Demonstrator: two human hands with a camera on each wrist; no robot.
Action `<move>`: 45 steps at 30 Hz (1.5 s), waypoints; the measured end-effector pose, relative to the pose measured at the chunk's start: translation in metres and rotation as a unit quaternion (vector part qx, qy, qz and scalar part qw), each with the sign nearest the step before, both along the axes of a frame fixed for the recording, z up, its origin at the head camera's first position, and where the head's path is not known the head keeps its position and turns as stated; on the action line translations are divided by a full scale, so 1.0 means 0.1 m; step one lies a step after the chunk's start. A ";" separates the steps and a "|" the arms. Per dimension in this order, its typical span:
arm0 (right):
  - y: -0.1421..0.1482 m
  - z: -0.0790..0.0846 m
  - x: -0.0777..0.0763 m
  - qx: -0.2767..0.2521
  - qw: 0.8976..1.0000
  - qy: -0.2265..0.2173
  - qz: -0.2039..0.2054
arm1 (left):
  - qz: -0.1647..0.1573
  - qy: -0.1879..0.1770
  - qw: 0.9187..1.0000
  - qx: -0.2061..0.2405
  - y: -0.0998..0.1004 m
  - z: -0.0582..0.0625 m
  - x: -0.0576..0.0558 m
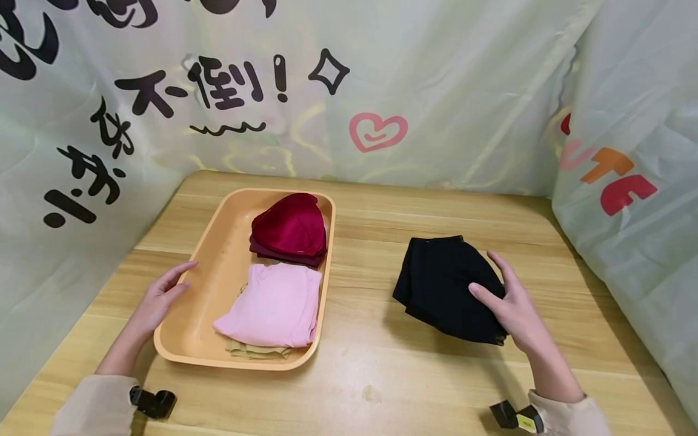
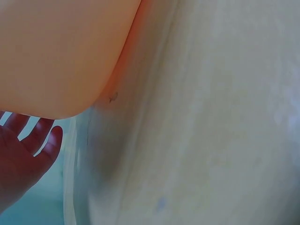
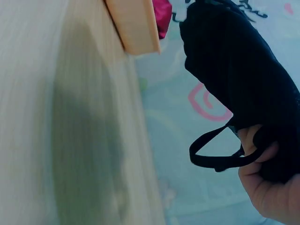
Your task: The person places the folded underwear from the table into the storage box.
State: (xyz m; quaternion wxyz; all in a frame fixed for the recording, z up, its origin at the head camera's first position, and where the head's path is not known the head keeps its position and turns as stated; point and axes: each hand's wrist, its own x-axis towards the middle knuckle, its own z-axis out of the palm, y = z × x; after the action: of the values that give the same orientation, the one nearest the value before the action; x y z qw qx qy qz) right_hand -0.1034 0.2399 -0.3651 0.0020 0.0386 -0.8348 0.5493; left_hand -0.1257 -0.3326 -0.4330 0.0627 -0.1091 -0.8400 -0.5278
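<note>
My right hand (image 1: 520, 315) grips the edge of a folded black bra (image 1: 444, 284), thumb on its upper face. The bra is held over the right part of the table and casts a shadow below. In the right wrist view a thin strap (image 3: 213, 162) loops from it by the curled fingers. At the far side, my left hand (image 1: 155, 303) lies at the left rim of an orange tray (image 1: 204, 315), its fingers spread. The left wrist view has part of those fingers hidden by the tray's wall.
Inside the tray, dark red folded bras (image 1: 289, 225) lie at the back, with a pink folded garment (image 1: 278, 306) in front over a yellowish cloth (image 1: 256, 350). Printed curtains (image 1: 436, 91) enclose the wooden table (image 1: 349, 387) at the back and sides.
</note>
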 end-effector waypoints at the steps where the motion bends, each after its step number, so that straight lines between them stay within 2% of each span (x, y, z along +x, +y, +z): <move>1: -0.02 0.01 0.00 -0.003 1.000 0.009 0.003 | 0.000 -0.001 1.000 0.000 0.00 0.00 0.00; 8: -0.18 0.10 -0.04 -0.014 0.998 0.050 0.027 | -0.002 0.001 1.000 -0.002 0.00 0.01 -0.01; 22: -0.49 0.13 -0.14 -0.109 0.987 0.060 0.098 | -0.005 -0.001 1.000 0.018 0.01 0.01 -0.01; 30: -0.71 0.12 -0.17 -0.142 0.980 0.103 0.095 | -0.004 -0.004 1.000 0.015 0.00 0.00 -0.01; 41: -0.90 0.08 -0.21 -0.155 0.978 0.089 0.108 | 0.001 -0.005 1.000 0.007 0.01 0.01 -0.01; 45: -0.99 0.06 -0.23 -0.175 0.975 0.081 0.113 | 0.000 -0.002 1.000 0.009 0.00 0.01 -0.01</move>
State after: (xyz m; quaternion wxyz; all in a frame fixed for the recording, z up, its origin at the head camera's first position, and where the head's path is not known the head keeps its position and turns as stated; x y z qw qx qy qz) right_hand -0.1264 0.1410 -0.3595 0.0145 0.1766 -0.7130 0.6784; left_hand -0.1269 -0.3322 -0.4323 0.0619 -0.1071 -0.8356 -0.5352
